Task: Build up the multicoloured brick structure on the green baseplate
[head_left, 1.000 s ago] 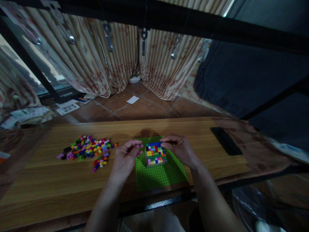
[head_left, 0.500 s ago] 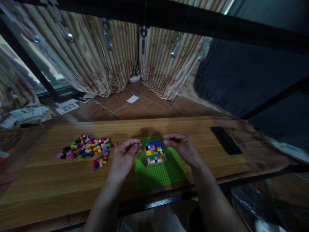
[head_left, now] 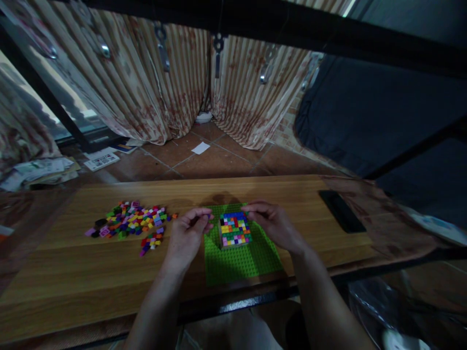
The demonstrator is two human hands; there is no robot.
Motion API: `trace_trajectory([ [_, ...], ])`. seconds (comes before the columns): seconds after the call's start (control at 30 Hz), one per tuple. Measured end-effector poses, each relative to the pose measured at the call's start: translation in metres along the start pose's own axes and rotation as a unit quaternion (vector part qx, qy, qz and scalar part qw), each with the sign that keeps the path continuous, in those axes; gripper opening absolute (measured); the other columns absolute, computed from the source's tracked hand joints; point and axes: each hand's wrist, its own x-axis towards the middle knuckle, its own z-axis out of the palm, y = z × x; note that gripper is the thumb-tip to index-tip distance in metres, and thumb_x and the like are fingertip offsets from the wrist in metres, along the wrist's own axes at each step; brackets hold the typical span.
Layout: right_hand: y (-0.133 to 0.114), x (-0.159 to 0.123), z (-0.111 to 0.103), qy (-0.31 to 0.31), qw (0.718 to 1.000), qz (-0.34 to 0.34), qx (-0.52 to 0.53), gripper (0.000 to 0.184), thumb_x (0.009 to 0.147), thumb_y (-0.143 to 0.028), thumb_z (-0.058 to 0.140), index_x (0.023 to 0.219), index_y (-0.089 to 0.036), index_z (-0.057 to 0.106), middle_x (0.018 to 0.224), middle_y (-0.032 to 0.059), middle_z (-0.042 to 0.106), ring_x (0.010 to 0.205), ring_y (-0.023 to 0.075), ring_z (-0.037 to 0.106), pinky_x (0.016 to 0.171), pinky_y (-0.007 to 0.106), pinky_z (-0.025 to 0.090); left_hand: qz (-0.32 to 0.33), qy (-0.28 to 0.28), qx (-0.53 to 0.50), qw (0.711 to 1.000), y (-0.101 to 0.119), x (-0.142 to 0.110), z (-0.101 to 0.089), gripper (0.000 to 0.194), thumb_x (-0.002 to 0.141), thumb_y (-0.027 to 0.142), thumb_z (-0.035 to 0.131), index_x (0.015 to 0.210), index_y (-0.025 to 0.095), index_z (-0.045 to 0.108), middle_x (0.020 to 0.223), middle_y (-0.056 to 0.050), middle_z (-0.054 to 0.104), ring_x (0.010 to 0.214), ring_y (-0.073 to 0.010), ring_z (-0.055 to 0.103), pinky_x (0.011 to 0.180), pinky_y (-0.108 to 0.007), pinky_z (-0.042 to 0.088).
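A block of many-coloured toy bricks (head_left: 235,231) stands on the green baseplate (head_left: 233,267), its top a mosaic of small studs with a blue row at the far side. Left of it, my left hand (head_left: 188,233) pinches a small dark purple brick (head_left: 209,216) between thumb and finger. My right hand (head_left: 272,221) is at the block's far right corner, thumb and forefinger pinched together. What it grips is tiny and mostly covered by the fingertips; it looked green a moment before.
A heap of loose coloured bricks (head_left: 134,221) lies on the wooden table (head_left: 91,287) to the left, with a smaller cluster (head_left: 152,241) nearer me. A black phone (head_left: 341,211) rests at the right. Papers (head_left: 102,159) lie on the tiled floor beyond.
My right hand has moved slightly left, toward the far right corner of the brick block. The left hand stays nearly still, holding its purple brick.
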Motion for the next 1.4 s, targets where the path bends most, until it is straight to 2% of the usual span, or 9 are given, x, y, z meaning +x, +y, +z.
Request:
trace_trajectory([
  [0.2, 0.002, 0.0, 0.005, 0.045, 0.997, 0.034, 0.062, 0.021, 0.074, -0.036, 0.074, 0.092, -0.025, 0.074, 0.093, 0.0019, 0.073, 0.087, 0.0167, 0.066, 0.083, 0.036, 0.053, 0.001, -0.01, -0.004, 1.0, -0.002, 0.001, 0.0, 0.021, 0.068, 0.028, 0.072, 0.085, 0.016, 0.071, 0.08, -0.003, 0.071, 0.065, -0.0121, 0.063, 0.064, -0.024, 0.05],
  [0.33, 0.004, 0.0, 0.006, 0.066, 0.995, 0.046, 0.064, 0.02, 0.07, -0.035, 0.077, 0.086, -0.023, 0.074, 0.086, 0.0014, 0.073, 0.082, 0.0166, 0.066, 0.078, 0.034, 0.053, -0.004, -0.016, -0.007, 1.0, -0.003, 0.0, 0.002, 0.02, 0.069, 0.026, 0.071, 0.086, 0.016, 0.071, 0.08, -0.002, 0.071, 0.066, -0.0115, 0.063, 0.066, -0.024, 0.05],
  [0.63, 0.008, 0.002, 0.007, 0.064, 0.995, 0.059, 0.047, 0.019, 0.068, -0.038, 0.078, 0.077, -0.022, 0.072, 0.074, 0.0004, 0.07, 0.071, 0.0158, 0.063, 0.068, 0.03, 0.05, -0.013, -0.008, -0.007, 1.0, -0.002, 0.0, 0.003, 0.019, 0.068, 0.026, 0.068, 0.083, 0.015, 0.071, 0.078, -0.001, 0.07, 0.063, -0.0105, 0.062, 0.065, -0.023, 0.05],
  [0.9, 0.008, 0.003, 0.007, 0.06, 0.995, 0.056, 0.05, 0.021, 0.067, -0.04, 0.078, 0.076, -0.022, 0.071, 0.074, 0.0001, 0.069, 0.07, 0.0151, 0.062, 0.067, 0.03, 0.05, -0.002, -0.014, 0.011, 1.0, -0.004, 0.0, 0.005, 0.02, 0.07, 0.026, 0.067, 0.085, 0.015, 0.071, 0.079, -0.001, 0.07, 0.064, -0.0106, 0.062, 0.064, -0.022, 0.049],
  [1.23, 0.011, 0.005, 0.005, 0.049, 0.998, 0.025, -0.032, 0.016, 0.072, -0.038, 0.074, 0.078, -0.023, 0.072, 0.077, 0.0006, 0.071, 0.072, 0.0164, 0.065, 0.069, 0.031, 0.05, 0.012, -0.033, 0.034, 0.999, -0.01, 0.002, 0.006, 0.018, 0.071, 0.026, 0.066, 0.085, 0.016, 0.071, 0.074, -0.001, 0.069, 0.06, -0.0103, 0.06, 0.06, -0.022, 0.048],
  [1.4, 0.014, 0.005, 0.005, 0.025, 0.999, 0.034, 0.008, 0.016, 0.072, -0.037, 0.075, 0.077, -0.022, 0.071, 0.075, -0.0008, 0.069, 0.071, 0.0149, 0.062, 0.069, 0.029, 0.048, 0.005, -0.028, 0.022, 0.999, -0.009, 0.0, 0.006, 0.018, 0.071, 0.027, 0.067, 0.085, 0.016, 0.071, 0.076, -0.001, 0.07, 0.061, -0.0112, 0.061, 0.062, -0.023, 0.049],
])
